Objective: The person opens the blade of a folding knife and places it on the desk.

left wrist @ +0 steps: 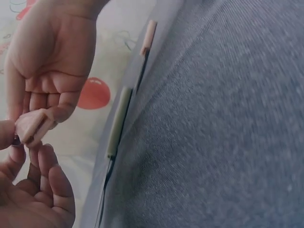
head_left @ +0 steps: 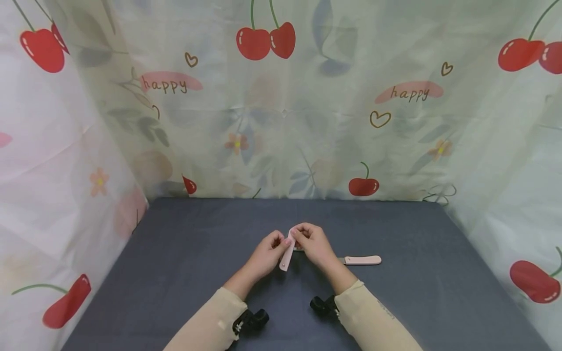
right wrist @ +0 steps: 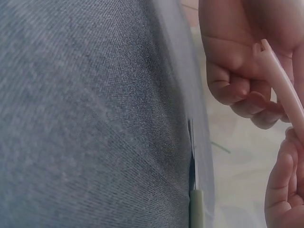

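Note:
Both hands hold a pink slotted handle [head_left: 287, 254] above the dark table, tilted with its riveted end low. My left hand [head_left: 265, 253] pinches it around its middle, the thumb lying along it. At its upper end, my right hand [head_left: 313, 246] pinches it between thumb and fingers. In the right wrist view the handle's [right wrist: 280, 88] forked, slotted end sticks out past the left palm. No blade shows out of it. Behind the hands lies a green-handled knife [left wrist: 119, 121], mostly hidden in the head view.
A pink-handled knife [head_left: 362, 260] lies on the table beyond my right wrist, its blade partly covered by the arm. Dark cloth covers the table [head_left: 197, 229]. A cherry-printed curtain [head_left: 285, 146] encloses the back and sides. Black camera mounts [head_left: 251, 321] sit at both wrists.

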A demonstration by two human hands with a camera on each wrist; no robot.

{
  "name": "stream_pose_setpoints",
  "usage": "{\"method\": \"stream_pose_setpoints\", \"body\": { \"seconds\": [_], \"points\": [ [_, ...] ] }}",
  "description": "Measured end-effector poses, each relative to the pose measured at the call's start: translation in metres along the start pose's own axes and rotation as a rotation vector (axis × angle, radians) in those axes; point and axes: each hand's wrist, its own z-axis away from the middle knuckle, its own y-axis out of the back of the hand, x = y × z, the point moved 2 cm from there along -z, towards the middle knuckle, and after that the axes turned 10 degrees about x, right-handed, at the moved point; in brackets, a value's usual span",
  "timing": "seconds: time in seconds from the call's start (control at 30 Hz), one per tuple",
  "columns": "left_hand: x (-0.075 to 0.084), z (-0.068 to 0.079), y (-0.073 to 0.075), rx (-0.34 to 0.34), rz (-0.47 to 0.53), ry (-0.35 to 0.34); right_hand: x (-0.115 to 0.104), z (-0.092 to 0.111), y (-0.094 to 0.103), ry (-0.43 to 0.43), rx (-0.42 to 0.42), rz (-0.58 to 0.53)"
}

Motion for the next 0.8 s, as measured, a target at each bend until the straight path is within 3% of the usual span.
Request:
{"method": "stream_pose_setpoints", "body": {
  "seconds": [0.17,0.33,0.4,0.57,0.8],
  "points": [
    [0.004,0.003,0.001,-0.02,-0.003,-0.042,-0.015,0.005,0.001,-0.021,-0.041,-0.029],
    [0.027,0.011,0.008,0.062,0.041,-0.075,-0.033,0.01,0.004,-0.052,-0.027,-0.026],
    [0.028,0.01,0.009,0.1,0.052,-0.075,-0.035,0.011,0.004,-0.059,-0.012,-0.029],
    [0.005,-0.001,0.008,0.18,0.054,-0.063,-0.035,0.011,0.007,-0.094,0.017,-0.056],
    [-0.008,-0.007,0.014,0.388,0.093,-0.005,-0.013,0.003,0.013,-0.2,0.077,-0.139]
  ]
}}
